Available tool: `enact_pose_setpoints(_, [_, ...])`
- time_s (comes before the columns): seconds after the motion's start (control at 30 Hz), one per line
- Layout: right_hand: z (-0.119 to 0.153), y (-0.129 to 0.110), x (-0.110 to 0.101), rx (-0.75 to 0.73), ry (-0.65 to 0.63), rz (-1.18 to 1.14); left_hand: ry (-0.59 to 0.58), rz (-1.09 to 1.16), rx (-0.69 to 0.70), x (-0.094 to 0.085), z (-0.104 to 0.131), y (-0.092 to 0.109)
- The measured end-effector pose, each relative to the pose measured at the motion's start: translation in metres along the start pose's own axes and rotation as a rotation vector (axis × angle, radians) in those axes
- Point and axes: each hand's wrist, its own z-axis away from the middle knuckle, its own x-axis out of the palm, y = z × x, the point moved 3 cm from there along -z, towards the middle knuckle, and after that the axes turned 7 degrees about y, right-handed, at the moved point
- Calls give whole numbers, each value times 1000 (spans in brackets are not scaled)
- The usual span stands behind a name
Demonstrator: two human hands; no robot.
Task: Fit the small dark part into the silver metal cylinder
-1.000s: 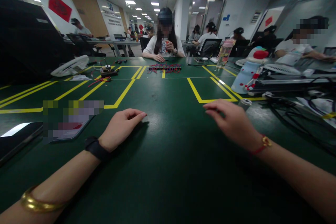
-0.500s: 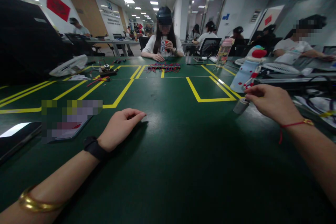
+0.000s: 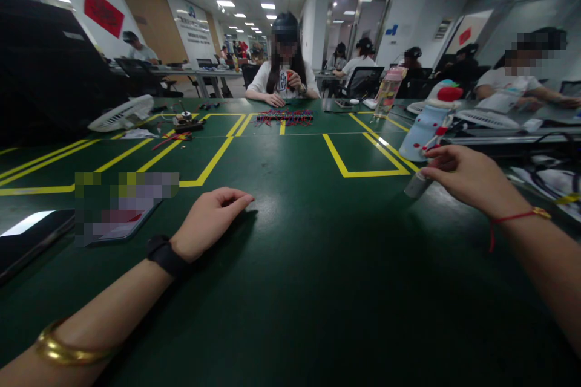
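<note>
On the green table (image 3: 290, 242), my left hand (image 3: 211, 221) rests with its fingers pressed together; whether anything small is between the fingertips cannot be made out. A small silver-grey cylinder (image 3: 416, 185) stands at the right, slightly tilted in the view. My right hand (image 3: 469, 178) is at its top, with thumb and fingertips bent around the upper end. The blue bottle with a red top (image 3: 420, 130) stands just behind my right fingers.
Left of my left hand lie a blurred flat item (image 3: 136, 227) and a dark phone-like device (image 3: 36, 242). Coloured wires (image 3: 284, 117) lie before a person (image 3: 284, 78) across the table. Cables (image 3: 551, 184) bunch at the right, and a white fan (image 3: 122, 113) sits back left.
My right hand has shifted slightly to the right, with its fingers a little more spread above the cylinder. My left hand has stayed in place.
</note>
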Motion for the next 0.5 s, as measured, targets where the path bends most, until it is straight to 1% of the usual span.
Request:
enact_pose_setpoints(0.1, [0,2,0,6,-12,-10,7,-4,-1,0,0,0])
enact_pose_setpoints(0.2, [0,5,2,38,-79,-154,11,-4,0,0,0,-1])
enact_pose_setpoints(0.27, [0,6,3,56,-86,-224,8,-1,2,0,0,-1])
enact_pose_setpoints(0.33, [0,8,3,62,-77,-173,6,1,2,0,0,-1])
enact_pose_setpoints(0.5, [1,8,3,27,-111,133,-1,-6,-2,0,1,0])
